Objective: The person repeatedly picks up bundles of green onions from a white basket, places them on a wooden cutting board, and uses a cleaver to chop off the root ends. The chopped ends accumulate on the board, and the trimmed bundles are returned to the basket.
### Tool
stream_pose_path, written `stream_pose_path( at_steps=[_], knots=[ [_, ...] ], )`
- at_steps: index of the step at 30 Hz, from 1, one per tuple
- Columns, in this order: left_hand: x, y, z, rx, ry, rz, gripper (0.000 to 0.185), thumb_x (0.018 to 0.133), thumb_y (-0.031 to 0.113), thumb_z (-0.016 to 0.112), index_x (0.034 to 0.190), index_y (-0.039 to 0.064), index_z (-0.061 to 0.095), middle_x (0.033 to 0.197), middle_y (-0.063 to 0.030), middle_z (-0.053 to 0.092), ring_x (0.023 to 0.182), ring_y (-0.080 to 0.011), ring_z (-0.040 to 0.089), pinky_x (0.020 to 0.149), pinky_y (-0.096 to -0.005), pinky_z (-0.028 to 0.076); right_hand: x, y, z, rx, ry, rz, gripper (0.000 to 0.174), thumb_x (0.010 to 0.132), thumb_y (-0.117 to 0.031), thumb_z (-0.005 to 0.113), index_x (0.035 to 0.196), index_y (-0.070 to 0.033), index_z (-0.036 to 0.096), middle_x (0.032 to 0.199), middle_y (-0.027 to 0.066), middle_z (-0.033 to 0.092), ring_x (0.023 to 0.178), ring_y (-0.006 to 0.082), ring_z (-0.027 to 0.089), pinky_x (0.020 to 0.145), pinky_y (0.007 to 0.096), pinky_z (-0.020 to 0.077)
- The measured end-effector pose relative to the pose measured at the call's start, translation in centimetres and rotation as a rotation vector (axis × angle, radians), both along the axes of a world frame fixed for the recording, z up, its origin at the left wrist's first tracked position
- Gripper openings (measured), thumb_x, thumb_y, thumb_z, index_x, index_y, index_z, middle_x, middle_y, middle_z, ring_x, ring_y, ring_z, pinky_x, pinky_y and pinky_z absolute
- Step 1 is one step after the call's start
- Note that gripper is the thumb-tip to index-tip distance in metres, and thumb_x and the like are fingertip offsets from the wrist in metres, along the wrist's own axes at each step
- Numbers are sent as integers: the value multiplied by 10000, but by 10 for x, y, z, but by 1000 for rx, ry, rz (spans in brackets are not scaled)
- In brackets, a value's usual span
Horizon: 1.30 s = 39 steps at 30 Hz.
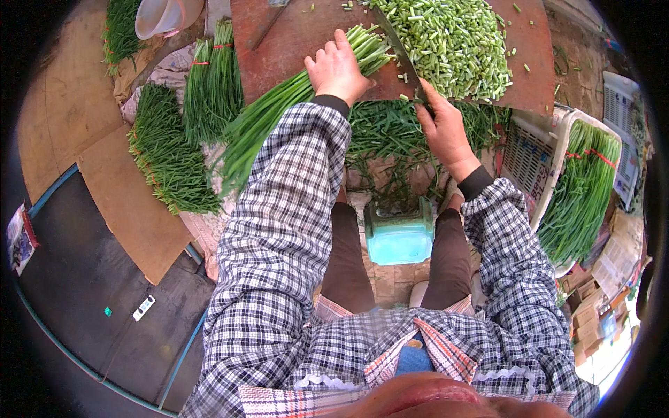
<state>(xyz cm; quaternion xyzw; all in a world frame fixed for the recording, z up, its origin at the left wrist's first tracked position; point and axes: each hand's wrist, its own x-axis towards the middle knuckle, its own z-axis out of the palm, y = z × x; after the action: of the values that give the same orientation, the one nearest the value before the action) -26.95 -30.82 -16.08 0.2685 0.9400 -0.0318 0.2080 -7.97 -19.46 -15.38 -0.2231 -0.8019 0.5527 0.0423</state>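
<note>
My left hand [337, 70] grips a bunch of long green chives [292, 99] on a reddish-brown board [292, 47]; the pale cut ends point right and the leaves trail down past my sleeve. My right hand [444, 125] holds the handle of a knife [401, 49], whose dark blade lies just right of the cut ends and reaches up and away. Right of the blade, chopped pale-green stem pieces [449, 47] form a large heap on the board. A few loose bits lie beside the blade.
A second blade-like tool [269, 25] lies on the board's upper left. Tied green bundles [211, 89] and a stacked pile [170, 151] are at left. A white plastic crate [538, 157] of bundles stands at right. Green trimmings [387, 130] and a teal plastic stool [400, 235] are below the board.
</note>
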Motion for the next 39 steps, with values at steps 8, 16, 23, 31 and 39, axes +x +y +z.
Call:
stream_pose_path(
  at_steps=[8,16,23,31,39],
  knots=[
    [-7,9,-9,-43,36,3,666,645,388,894,1153,84,590,1151,-104,654,1100,-277,648,908,-397,548,-22,-3,4,102,-8,70,468,952,-81,574,1406,-28,477,1231,248,628,1122,416,609,948,423,503],
    [-12,5,-12,-46,9,-45,635,681,401,872,1163,89,601,1154,-110,654,1105,-290,641,917,-402,547,-29,9,8,117,-144,126,255,960,-100,544,1189,11,519,936,312,645,915,499,616,778,521,504],
    [-22,2,-6,30,-77,-74,539,667,329,863,1104,111,634,1103,-83,667,1064,-270,658,911,-386,542,-37,28,35,138,-65,149,243,951,-108,546,1166,2,527,920,287,640,887,489,612,755,519,499],
    [-32,3,-4,17,-143,-74,558,638,345,880,1091,100,666,1094,-102,695,1051,-286,679,893,-401,546,-34,7,18,199,-108,140,166,955,-102,531,1070,5,476,859,302,621,856,504,599,727,540,485],
    [-24,16,0,-145,-94,-62,459,825,241,715,1235,85,578,1205,-112,605,1191,-264,593,963,-411,499,-41,24,22,133,-195,198,163,951,-119,529,1005,23,470,819,322,606,838,531,583,713,550,471]
  ],
)
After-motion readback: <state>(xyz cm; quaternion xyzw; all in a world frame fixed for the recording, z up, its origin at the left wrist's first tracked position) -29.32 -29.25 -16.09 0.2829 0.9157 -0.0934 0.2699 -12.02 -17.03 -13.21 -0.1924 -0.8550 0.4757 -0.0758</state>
